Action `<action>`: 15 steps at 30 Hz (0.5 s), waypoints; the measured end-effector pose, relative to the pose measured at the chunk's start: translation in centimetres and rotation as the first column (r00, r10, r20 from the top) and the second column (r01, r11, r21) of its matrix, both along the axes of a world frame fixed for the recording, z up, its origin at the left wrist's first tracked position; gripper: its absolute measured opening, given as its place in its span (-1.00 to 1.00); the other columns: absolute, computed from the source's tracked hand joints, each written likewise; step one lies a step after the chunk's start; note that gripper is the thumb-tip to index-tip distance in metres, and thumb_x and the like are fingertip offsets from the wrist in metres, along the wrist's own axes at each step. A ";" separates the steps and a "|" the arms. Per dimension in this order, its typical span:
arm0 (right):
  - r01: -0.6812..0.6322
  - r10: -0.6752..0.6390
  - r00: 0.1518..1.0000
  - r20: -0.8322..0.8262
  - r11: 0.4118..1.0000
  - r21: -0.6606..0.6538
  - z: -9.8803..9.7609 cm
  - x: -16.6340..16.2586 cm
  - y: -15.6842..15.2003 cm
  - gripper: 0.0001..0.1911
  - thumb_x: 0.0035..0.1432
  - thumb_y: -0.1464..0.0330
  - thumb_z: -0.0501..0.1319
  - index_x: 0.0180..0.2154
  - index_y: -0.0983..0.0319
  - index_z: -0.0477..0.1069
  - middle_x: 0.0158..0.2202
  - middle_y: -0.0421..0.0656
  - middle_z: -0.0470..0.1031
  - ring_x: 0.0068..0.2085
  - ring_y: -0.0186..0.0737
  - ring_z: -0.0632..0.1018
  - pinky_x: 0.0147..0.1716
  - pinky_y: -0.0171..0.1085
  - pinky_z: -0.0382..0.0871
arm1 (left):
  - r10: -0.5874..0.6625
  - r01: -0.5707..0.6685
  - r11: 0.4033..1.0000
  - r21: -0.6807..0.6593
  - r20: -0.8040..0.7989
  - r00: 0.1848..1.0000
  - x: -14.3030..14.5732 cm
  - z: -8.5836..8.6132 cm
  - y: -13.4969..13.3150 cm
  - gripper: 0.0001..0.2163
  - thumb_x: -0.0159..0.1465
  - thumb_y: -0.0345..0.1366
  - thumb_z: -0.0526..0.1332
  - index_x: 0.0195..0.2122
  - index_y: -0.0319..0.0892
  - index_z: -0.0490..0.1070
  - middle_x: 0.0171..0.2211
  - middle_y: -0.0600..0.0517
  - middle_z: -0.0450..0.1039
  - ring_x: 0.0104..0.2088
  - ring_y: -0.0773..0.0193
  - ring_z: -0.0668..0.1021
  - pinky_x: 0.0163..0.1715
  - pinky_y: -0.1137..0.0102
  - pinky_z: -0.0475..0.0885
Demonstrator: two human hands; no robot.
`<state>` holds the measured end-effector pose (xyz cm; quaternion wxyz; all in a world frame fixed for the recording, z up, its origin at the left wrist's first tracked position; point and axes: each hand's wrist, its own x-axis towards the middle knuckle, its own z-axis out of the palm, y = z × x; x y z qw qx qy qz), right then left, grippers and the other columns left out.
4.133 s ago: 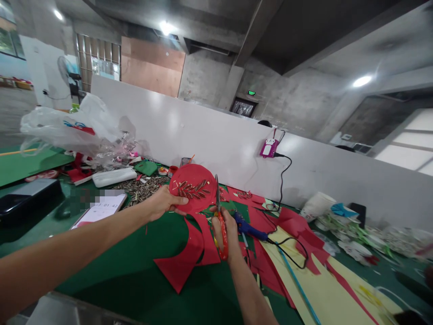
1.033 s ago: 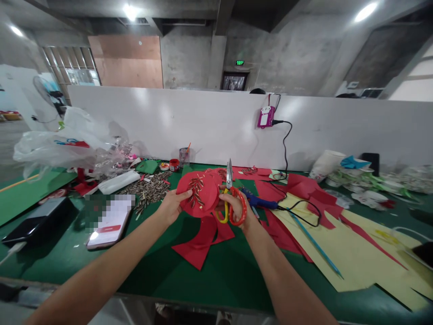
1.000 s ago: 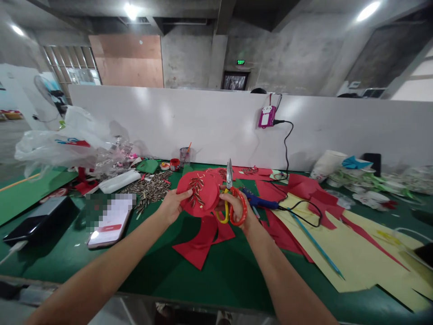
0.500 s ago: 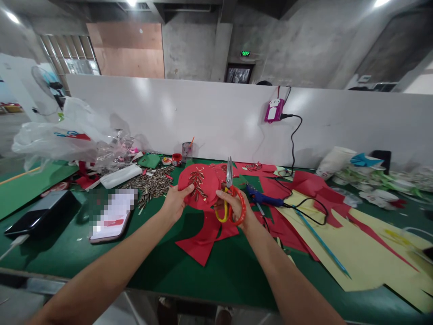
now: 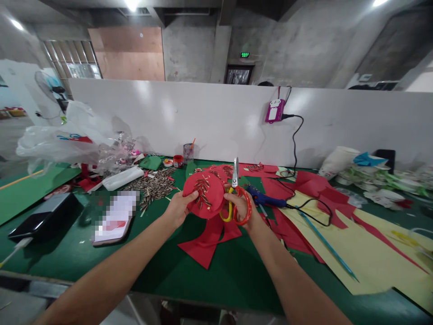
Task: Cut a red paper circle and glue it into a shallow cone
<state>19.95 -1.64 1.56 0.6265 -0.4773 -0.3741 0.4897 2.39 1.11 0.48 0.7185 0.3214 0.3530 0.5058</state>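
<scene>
Red leaf-patterned disc [image 5: 214, 190] held over green table [image 5: 162, 273], left of glue gun [image 5: 267, 198].
Left hand [image 5: 177, 209] pinches disc's left edge, thumb on top; right hand [image 5: 241, 204] grips scissors [image 5: 234, 179] by handles, blades pointing away, between disc and glue gun. Seed pile [image 5: 157, 186] and phone [image 5: 115, 231] farther left of glue gun; blue pencil [image 5: 327, 244] right of it.

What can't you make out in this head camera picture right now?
All in the head view:
Phone: much of its screen is blurred by a pixel mosaic.
Red disc: its back faces away.
Left hand: fingers behind the red disc, which hides them.
Dark shape: mostly hidden by the white partition.
Yellow sheet: cut off by the right edge.
</scene>
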 end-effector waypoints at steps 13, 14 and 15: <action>0.049 -0.049 0.986 0.156 0.999 0.002 -0.7 0.1 0.3 -0.69 -0.33 0.39 0.31 -0.38 0.21 0.41 -0.60 -0.28 0.43 -0.56 -0.23 0.48 -0.60 -0.28 0.36 | 0.016 -0.014 0.991 -0.130 0.014 1.000 -0.9 -0.2 0.7 -0.78 0.24 -0.23 0.16 -0.24 -0.29 0.47 -0.31 -0.09 0.56 -0.39 0.24 0.59 -0.34 0.35 0.53; 0.057 -0.057 0.985 0.163 0.998 0.001 -0.7 0.1 0.3 -0.68 -0.32 0.37 0.32 -0.37 0.21 0.40 -0.61 -0.29 0.41 -0.58 -0.23 0.47 -0.62 -0.29 0.35 | 0.027 -0.024 0.990 -0.138 0.019 0.999 -0.8 -0.2 0.7 -0.79 0.24 -0.25 0.15 -0.26 -0.29 0.47 -0.33 -0.08 0.56 -0.40 0.24 0.59 -0.35 0.35 0.53; 0.070 -0.070 0.983 0.170 0.998 0.003 -0.8 0.2 0.4 -0.67 -0.31 0.36 0.33 -0.36 0.20 0.38 -0.63 -0.31 0.40 -0.59 -0.24 0.47 -0.65 -0.29 0.35 | 0.038 -0.034 0.989 -0.145 0.027 0.999 -0.8 -0.1 0.6 -0.80 0.25 -0.27 0.14 -0.29 -0.30 0.47 -0.35 -0.08 0.56 -0.42 0.26 0.58 -0.36 0.35 0.53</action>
